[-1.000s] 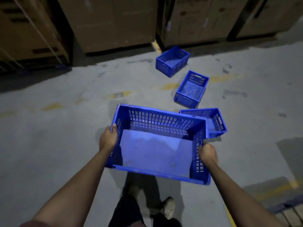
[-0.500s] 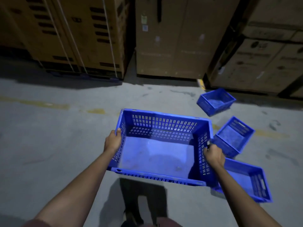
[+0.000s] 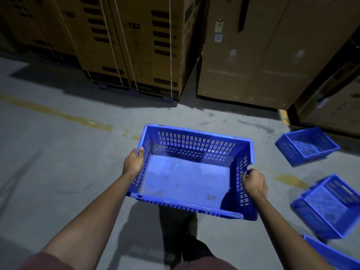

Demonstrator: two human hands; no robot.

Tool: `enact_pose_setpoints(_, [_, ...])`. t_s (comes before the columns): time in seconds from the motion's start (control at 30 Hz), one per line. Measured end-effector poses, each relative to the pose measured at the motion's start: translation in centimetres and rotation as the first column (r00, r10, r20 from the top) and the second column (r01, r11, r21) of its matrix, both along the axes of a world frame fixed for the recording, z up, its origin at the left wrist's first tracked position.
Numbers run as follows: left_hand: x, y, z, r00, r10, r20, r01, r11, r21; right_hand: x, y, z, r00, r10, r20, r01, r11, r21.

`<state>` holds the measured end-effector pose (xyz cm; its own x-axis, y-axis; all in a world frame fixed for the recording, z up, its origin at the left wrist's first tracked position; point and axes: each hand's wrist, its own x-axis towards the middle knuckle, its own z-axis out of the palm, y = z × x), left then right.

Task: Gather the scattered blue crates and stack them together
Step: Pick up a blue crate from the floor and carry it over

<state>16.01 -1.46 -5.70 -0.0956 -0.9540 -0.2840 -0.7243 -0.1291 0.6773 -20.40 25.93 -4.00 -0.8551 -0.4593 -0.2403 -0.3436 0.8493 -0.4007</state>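
Grey concrete floor [image 3: 58, 162] with a worn yellow line fills the lower left of the frame, and tall strapped cardboard boxes [image 3: 136, 45] stand along the top. At centre a large blue crate [image 3: 187, 178] is carried level above the floor, open side up and empty; holding it by both short ends likely keeps it balanced for the walk. The left hand [image 3: 134, 162] curls over the crate's left rim, thumb on top, fingers tucked out of sight on the wall. The right hand [image 3: 253, 182] clenches the right rim, its fingers wrapped through or around the edge; which cannot be told. Toward the right edge, three smaller blue crates lie apart on the floor: the far crate [image 3: 306, 146] tilted by the boxes, the middle crate [image 3: 329, 205] tipped toward the camera, and the near crate [image 3: 335, 254], cut off at the lower right corner. Nothing looks stacked yet. The person's legs below the crate are too dark to make out.
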Motion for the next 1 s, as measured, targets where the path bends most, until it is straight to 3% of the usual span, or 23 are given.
enact_pose_setpoints(0.47, [-4.8,-23.1,0.4,0.985,0.172,-0.008,-0.172,0.985,0.005,-7.9,-28.1,0.9,0.994,0.112,-0.012,-0.112,0.994,0.008])
enact_pose_setpoints(1.0, [-8.2,-54.9,-1.2,0.999,0.010,-0.033,-0.008,0.998,0.068,-7.5,-54.3,-1.2,0.998,-0.068,-0.011,0.069,0.997,0.024])
